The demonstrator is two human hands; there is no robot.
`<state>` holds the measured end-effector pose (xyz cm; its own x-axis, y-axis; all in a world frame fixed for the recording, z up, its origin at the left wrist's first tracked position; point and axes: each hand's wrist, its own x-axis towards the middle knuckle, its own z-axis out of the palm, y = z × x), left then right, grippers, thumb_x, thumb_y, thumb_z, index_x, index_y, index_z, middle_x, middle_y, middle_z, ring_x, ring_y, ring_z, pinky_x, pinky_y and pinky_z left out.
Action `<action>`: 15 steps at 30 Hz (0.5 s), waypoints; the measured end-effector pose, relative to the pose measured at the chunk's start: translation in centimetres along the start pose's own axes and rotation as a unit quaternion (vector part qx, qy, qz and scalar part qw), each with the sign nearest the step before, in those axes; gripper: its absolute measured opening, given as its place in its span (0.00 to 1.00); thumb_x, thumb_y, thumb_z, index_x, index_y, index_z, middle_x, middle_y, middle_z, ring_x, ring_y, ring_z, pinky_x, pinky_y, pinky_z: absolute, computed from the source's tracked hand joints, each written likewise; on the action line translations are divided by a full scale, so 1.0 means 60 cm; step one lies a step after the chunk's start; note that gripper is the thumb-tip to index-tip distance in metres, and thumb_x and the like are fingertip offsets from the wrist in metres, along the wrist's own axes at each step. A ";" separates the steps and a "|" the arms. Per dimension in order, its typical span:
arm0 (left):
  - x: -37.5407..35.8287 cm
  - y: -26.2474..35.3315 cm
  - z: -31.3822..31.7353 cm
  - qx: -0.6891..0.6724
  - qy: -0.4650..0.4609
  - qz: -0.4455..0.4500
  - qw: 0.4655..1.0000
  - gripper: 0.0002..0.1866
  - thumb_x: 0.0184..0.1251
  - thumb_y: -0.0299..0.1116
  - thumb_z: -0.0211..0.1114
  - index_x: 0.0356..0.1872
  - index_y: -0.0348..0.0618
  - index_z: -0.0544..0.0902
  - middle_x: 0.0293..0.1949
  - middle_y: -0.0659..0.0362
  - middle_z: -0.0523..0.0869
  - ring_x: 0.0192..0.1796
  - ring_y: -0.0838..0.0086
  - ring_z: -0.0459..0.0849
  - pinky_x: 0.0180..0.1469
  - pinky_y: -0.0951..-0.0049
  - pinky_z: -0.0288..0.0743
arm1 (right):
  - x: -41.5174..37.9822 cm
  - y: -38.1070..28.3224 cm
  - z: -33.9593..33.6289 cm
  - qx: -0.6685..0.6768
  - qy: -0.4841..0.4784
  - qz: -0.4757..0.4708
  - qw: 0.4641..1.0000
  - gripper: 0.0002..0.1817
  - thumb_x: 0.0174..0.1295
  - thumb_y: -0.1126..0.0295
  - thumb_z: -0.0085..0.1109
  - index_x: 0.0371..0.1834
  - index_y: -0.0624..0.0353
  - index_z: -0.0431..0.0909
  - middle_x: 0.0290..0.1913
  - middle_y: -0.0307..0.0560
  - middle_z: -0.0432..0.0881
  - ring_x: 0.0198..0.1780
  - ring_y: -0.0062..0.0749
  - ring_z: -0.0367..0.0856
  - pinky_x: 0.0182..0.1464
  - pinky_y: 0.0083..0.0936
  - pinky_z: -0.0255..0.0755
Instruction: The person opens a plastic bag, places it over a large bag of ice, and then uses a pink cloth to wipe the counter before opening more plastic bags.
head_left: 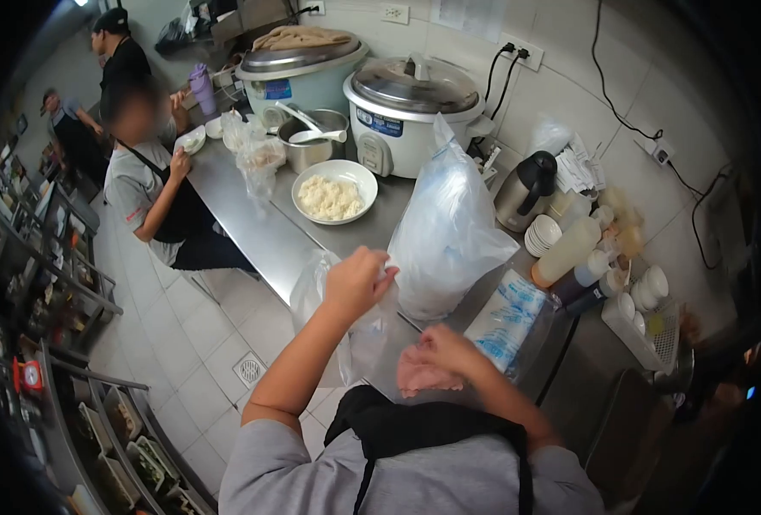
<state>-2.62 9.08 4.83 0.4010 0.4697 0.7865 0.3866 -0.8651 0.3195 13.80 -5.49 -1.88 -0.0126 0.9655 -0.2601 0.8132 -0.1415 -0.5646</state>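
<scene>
My left hand (pixel 359 279) is closed over a thin clear plastic bag (pixel 368 343) near the table's front edge. Its fingertips come close to a large, bulging translucent bag (pixel 445 227) that stands upright on the steel table (pixel 252 215). My right hand (pixel 449 350) grips a pink cloth (pixel 423 373), which rests on the tabletop close to my apron. Just right of that hand lies a flat pack with blue print (pixel 509 318). Part of the clear bag is hidden behind my left hand and forearm.
Behind stand two large rice cookers (pixel 410 86), a white bowl of rice (pixel 336 193) and a steel pot (pixel 314 142). At right are a thermos (pixel 526 190), squeeze bottles (pixel 567 251) and a white basket (pixel 642 335). Another person (pixel 166 189) sits at the table's left side.
</scene>
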 end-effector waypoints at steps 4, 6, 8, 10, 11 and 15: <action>-0.007 0.036 -0.017 0.007 -0.074 0.117 0.990 0.13 0.43 0.33 0.67 0.31 0.47 0.73 0.19 0.61 0.71 0.18 0.68 0.72 0.18 0.73 0.65 | 0.037 -0.079 -0.099 0.533 -0.010 0.116 0.838 0.20 0.52 0.54 0.55 0.33 0.63 0.75 0.29 0.38 0.74 0.31 0.19 0.71 0.33 0.18 0.66; -0.010 0.043 -0.025 0.011 -0.087 0.134 0.987 0.14 0.42 0.33 0.67 0.32 0.46 0.73 0.20 0.61 0.71 0.19 0.68 0.73 0.19 0.73 0.66 | 0.036 -0.099 -0.085 0.399 -0.010 0.016 0.917 0.19 0.52 0.55 0.57 0.30 0.64 0.76 0.25 0.37 0.74 0.27 0.18 0.70 0.29 0.18 0.65; -0.009 0.046 -0.033 0.010 -0.088 0.115 0.989 0.16 0.41 0.34 0.68 0.32 0.45 0.73 0.22 0.59 0.72 0.20 0.67 0.73 0.20 0.71 0.66 | 0.034 -0.098 -0.074 0.354 -0.022 -0.027 0.935 0.18 0.51 0.56 0.58 0.25 0.64 0.76 0.21 0.36 0.73 0.23 0.18 0.68 0.26 0.18 0.64; 0.000 0.045 -0.043 -0.024 -0.073 0.003 0.997 0.18 0.40 0.34 0.68 0.34 0.44 0.72 0.25 0.58 0.72 0.21 0.67 0.73 0.23 0.71 0.67 | 0.030 -0.082 -0.060 0.406 -0.051 -0.015 0.912 0.17 0.50 0.57 0.59 0.21 0.63 0.75 0.17 0.35 0.72 0.20 0.17 0.65 0.23 0.19 0.62; 0.002 0.045 -0.051 -0.041 -0.066 -0.055 0.995 0.19 0.40 0.34 0.68 0.35 0.43 0.72 0.26 0.57 0.72 0.21 0.66 0.73 0.25 0.71 0.68 | 0.027 -0.075 -0.057 0.370 -0.012 -0.007 0.929 0.17 0.50 0.58 0.59 0.20 0.63 0.74 0.17 0.35 0.72 0.19 0.17 0.64 0.22 0.20 0.61; 0.001 0.068 -0.082 -0.022 0.111 -0.035 0.993 0.20 0.42 0.38 0.68 0.32 0.39 0.71 0.27 0.55 0.73 0.23 0.63 0.72 0.27 0.65 0.65 | 0.005 -0.082 -0.069 0.280 0.153 -0.009 0.948 0.15 0.49 0.61 0.59 0.18 0.62 0.72 0.16 0.37 0.71 0.18 0.17 0.64 0.20 0.21 0.60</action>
<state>-5.10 4.73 8.78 0.1807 0.4827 0.8570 0.3682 -0.8411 0.3961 12.20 -3.60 4.04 0.2154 0.9749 -0.0564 0.3761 -0.1361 -0.9165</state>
